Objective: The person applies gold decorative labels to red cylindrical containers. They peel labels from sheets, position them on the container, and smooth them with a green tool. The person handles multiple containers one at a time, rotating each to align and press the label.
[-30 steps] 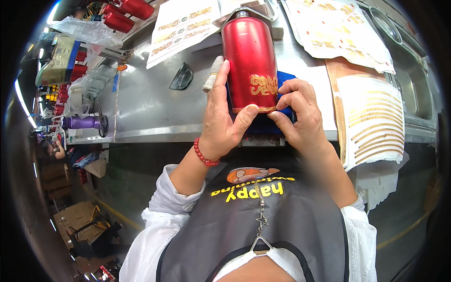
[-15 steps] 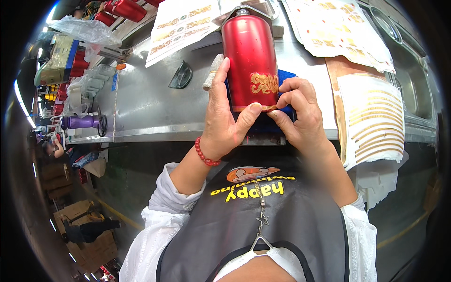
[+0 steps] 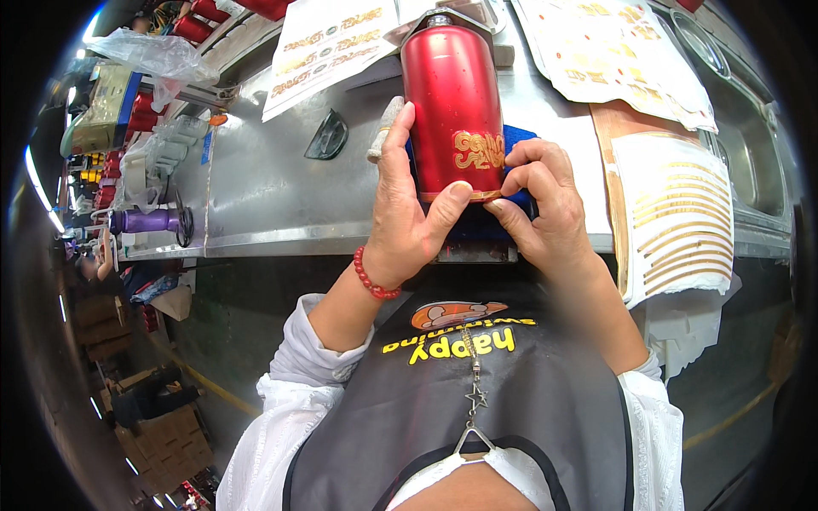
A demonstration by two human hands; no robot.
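Two hands clamp the red bottle, lying at twelve o'clock on the steel bench: left hand wrapped round its side, right hand pinching by the gold decal. A sliding thumb could probably wrinkle or skew that decal.

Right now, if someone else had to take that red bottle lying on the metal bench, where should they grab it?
Probably around the bare upper body of the red bottle, coming from above, fingers closing across its width. It lies lengthwise on a blue pad, cap end away. The left hand and right hand already hold the near end, where the gold decal sits, so that end is best avoided.
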